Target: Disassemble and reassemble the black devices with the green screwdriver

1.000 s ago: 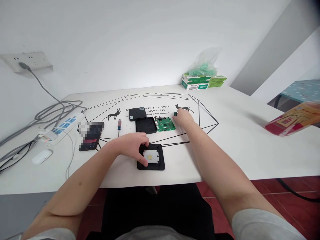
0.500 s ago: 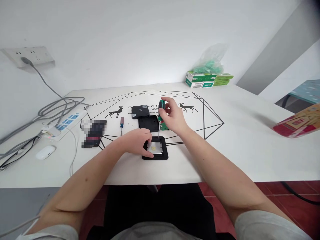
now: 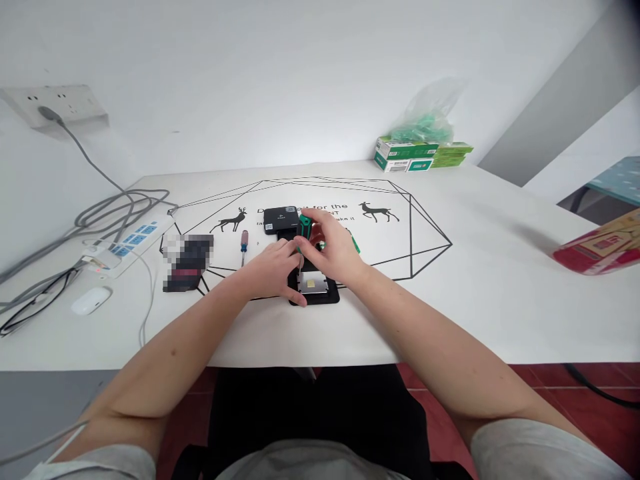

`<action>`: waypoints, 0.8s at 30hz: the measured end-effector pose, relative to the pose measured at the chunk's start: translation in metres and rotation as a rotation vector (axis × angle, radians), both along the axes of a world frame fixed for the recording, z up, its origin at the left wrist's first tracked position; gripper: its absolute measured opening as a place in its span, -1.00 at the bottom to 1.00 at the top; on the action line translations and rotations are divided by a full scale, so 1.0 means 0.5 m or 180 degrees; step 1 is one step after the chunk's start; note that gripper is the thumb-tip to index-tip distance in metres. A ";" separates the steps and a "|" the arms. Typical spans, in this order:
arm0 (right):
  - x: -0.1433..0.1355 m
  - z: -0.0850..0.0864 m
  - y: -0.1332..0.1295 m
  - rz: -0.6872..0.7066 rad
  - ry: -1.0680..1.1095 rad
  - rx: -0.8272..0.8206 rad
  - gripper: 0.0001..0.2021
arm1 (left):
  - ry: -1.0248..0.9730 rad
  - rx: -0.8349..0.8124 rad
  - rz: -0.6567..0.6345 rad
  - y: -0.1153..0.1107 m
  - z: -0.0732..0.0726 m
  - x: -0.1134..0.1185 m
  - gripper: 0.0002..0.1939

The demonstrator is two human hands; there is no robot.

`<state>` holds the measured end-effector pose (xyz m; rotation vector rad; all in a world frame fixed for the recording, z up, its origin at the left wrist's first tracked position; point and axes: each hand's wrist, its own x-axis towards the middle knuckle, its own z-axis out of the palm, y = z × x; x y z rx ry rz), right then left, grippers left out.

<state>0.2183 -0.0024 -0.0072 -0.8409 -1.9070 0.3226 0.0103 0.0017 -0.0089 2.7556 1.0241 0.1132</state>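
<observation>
My right hand [image 3: 336, 250] is closed around the green-and-black handle of a screwdriver [image 3: 303, 227], held nearly upright. Its shaft points down at the left rear of a silver metal plate [image 3: 323, 283] with a pale yellow square, set inside a black plastic case [image 3: 331, 299]. Whether the tip sits on a screw I cannot make out. My left hand [image 3: 270, 272] grips the case's left side, thumb at the front, fingertips close to the shaft. Behind them lie a black box cover [image 3: 279, 221], a partly hidden black shell [image 3: 286, 235] and a green circuit board [image 3: 355, 244].
A second screwdriver [image 3: 244, 241] lies left of the hands, near a blurred dark object [image 3: 189, 263]. Further left are a power strip [image 3: 137, 243], cables and a white earbud case [image 3: 91, 300]. Green boxes [image 3: 406, 153] stand at the back; a red package [image 3: 597, 247] is at right.
My right hand has brought the screwdriver left and lower, from the case's rear edge to the plate's left rear. My left fingers have moved up beside the shaft. The case sits slightly farther back.
</observation>
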 end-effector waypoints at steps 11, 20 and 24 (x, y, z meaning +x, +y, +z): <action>-0.003 -0.006 0.005 0.0023 -0.0087 0.0068 -0.54 | -0.0059 -0.0399 0.0024 0.022 -0.030 -0.016 0.18; -0.004 0.002 0.000 0.0065 -0.0013 0.0095 -0.58 | 0.0012 -0.0615 0.0102 0.024 -0.026 -0.020 0.21; -0.005 0.006 0.000 -0.0059 0.0068 -0.0086 -0.56 | 0.0040 -0.0633 0.0099 0.026 -0.023 -0.023 0.20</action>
